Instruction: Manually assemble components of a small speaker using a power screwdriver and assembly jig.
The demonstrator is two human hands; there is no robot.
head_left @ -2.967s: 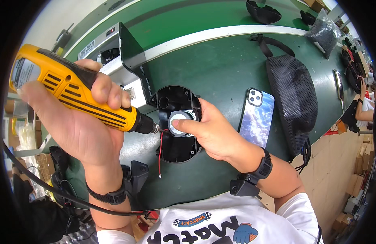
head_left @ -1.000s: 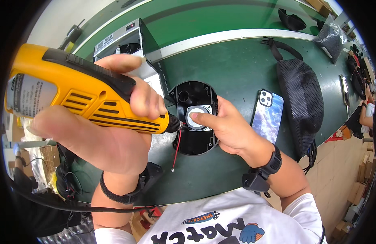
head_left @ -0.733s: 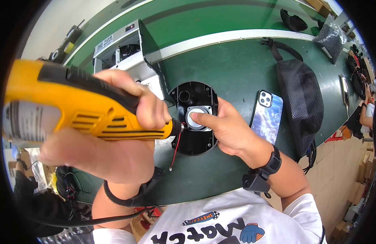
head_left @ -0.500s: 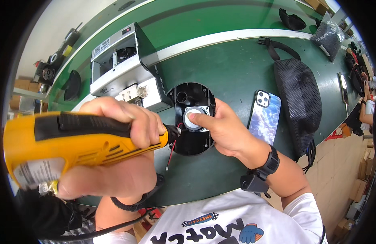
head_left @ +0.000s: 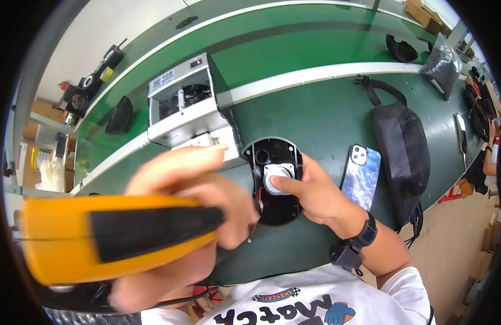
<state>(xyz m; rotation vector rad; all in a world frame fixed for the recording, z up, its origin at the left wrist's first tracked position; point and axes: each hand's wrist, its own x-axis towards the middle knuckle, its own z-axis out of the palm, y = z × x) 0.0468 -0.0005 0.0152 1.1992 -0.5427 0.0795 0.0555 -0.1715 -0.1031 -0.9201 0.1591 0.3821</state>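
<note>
My left hand (head_left: 231,197) is wrapped round a yellow and black electric screwdriver (head_left: 60,238), both blurred by motion. The screwdriver lies nearly level, its tip end at the left edge of a round black plastic housing (head_left: 277,214). The housing's open inside faces up. Within it sits a small speaker (head_left: 271,179) with a square metal frame. My right hand (head_left: 323,197) grips the housing's right rim, its thumb pressed on the speaker. A thin red wire (head_left: 253,233) hangs out at the lower left of the housing. Where the tip exactly touches is unclear.
A silver screw feeder (head_left: 158,127) stands behind my left hand. Right of the housing lie a phone in a blue marbled case (head_left: 364,176) and a black mesh bag (head_left: 405,157). A clear bag of dark parts (head_left: 443,67) sits far right; another person's arm (head_left: 490,157) shows beyond.
The view has shifted, so the bench things appear lower and further right. My left hand has tilted and moved with the screwdriver, still near the housing's left edge. My right hand keeps its grip.
</note>
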